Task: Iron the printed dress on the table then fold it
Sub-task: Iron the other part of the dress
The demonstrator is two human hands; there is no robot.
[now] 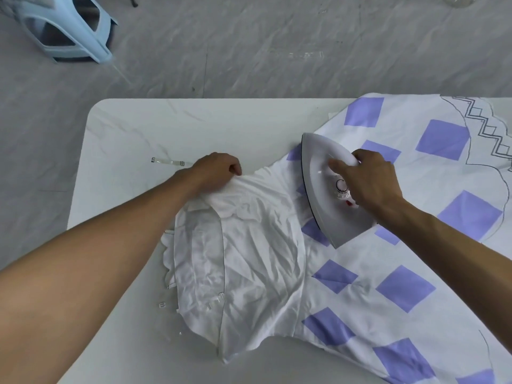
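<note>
The printed dress (401,273) lies spread over the white table (194,126), white with purple squares on the skirt and a plain, creased white top part at the centre. My right hand (365,181) grips the handle of a white and grey iron (321,173), which sits flat on the dress where the top part meets the skirt, its tip pointing away from me. My left hand (216,170) pinches the far edge of the white top part and holds it against the table.
A clear strap with small fittings (169,161) lies on the table just left of my left hand. A pale blue plastic stool (66,31) lies tipped over on the grey floor at the far left. The table's far edge runs across the middle of the view.
</note>
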